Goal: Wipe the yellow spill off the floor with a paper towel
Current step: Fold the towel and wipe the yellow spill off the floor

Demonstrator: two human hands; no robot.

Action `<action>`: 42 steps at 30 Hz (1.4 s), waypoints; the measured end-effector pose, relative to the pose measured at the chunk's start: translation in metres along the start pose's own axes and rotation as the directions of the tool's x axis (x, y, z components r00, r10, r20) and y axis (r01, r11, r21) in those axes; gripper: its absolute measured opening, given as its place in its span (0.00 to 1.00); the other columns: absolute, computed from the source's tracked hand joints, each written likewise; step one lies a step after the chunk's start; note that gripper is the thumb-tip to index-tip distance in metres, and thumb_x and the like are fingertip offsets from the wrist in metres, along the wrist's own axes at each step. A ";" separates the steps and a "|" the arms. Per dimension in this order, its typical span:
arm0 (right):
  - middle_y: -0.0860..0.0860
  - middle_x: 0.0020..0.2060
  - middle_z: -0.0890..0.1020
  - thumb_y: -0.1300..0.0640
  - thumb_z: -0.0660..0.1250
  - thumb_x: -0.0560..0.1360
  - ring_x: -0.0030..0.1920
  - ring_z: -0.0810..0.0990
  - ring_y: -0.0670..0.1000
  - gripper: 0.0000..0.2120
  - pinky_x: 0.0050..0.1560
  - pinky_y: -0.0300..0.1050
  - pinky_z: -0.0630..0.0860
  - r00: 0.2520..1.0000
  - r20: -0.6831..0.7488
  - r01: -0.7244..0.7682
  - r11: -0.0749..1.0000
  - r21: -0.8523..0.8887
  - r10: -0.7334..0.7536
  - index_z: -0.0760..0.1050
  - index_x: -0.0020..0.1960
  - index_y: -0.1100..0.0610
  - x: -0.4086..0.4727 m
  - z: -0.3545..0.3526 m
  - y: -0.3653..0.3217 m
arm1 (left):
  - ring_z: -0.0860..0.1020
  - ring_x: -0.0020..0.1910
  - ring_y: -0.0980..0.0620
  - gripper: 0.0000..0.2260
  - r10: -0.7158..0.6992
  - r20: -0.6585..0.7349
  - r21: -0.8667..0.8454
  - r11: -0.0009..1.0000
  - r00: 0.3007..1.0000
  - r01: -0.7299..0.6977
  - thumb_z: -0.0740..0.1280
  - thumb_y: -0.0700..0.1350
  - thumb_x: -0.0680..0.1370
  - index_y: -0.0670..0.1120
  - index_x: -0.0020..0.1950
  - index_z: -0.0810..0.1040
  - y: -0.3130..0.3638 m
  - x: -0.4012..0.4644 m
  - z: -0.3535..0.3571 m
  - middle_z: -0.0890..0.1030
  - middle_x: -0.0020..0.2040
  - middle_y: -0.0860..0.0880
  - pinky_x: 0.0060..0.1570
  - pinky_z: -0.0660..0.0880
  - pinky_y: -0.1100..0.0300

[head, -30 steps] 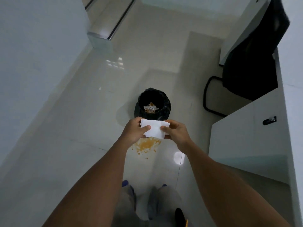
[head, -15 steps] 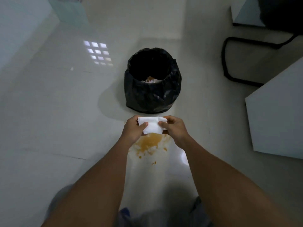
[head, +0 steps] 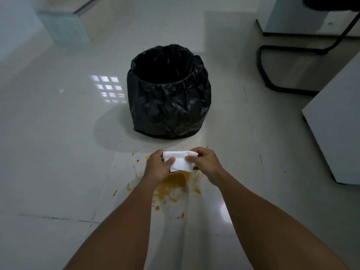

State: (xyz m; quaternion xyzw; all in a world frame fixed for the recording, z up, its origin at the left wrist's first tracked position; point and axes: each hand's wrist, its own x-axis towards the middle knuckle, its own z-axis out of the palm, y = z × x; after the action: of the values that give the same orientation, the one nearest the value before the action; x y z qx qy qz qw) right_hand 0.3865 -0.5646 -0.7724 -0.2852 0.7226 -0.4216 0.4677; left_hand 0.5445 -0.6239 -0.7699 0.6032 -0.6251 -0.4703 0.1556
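Bin [head: 169,106] beyond yellow spill [head: 173,184], chair base [head: 276,71] right, paper towel [head: 180,162] held

Paper towel [head: 180,162] now lower, seemingly nearer the yellow spill [head: 173,185].

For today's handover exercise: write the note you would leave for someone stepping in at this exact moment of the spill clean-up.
Left hand and right hand both pinch the folded white paper towel, held above the floor.
The yellow spill lies under the hands, splashes scattered around it, just in front of the black-lined bin.
Done: towel in hand and positioned over the spill.
Left: lower the towel, wipe up the puddle and the stray drops.
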 end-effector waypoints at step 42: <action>0.51 0.78 0.57 0.44 0.52 0.82 0.78 0.52 0.52 0.27 0.76 0.49 0.54 0.933 -0.062 0.172 0.589 -0.790 -0.356 0.57 0.78 0.54 0.012 -0.005 0.132 | 0.65 0.77 0.42 0.28 0.325 -0.092 0.656 0.731 0.941 -0.188 0.50 0.53 0.80 0.40 0.75 0.69 -0.197 0.041 -0.096 0.69 0.76 0.41 0.71 0.63 0.42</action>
State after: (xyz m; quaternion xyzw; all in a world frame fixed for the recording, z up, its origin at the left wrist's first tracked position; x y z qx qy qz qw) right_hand 0.3748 -0.5095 -0.8925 -0.5152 0.8275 -0.1639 0.1514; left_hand 0.7276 -0.6655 -0.8889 0.5714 -0.8058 -0.1405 0.0675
